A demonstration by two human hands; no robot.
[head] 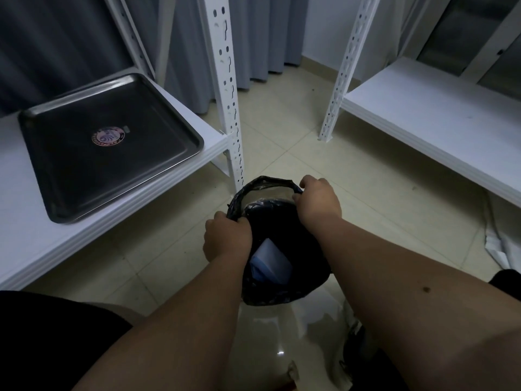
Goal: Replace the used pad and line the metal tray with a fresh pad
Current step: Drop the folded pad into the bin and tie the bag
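Note:
The metal tray [70, 176] lies bare on the white shelf [174, 176] at the left, with a round sticker [108, 136] in its middle. A black bin bag [284, 286] hangs over the tiled floor in the centre. My left hand [227, 238] grips the bag's rim on its left side. My right hand [318, 203] grips the rim on the far right side. The bag's mouth is held apart between them. Inside the bag lies a folded blue-and-white pad [270, 262].
A white slotted upright [229, 103] of the left rack stands just behind the bag. A second white rack [428, 119] with a low shelf is at the right. Grey curtains [253, 38] hang at the back. Crumpled white wrapping [501, 246] lies on the floor at the right.

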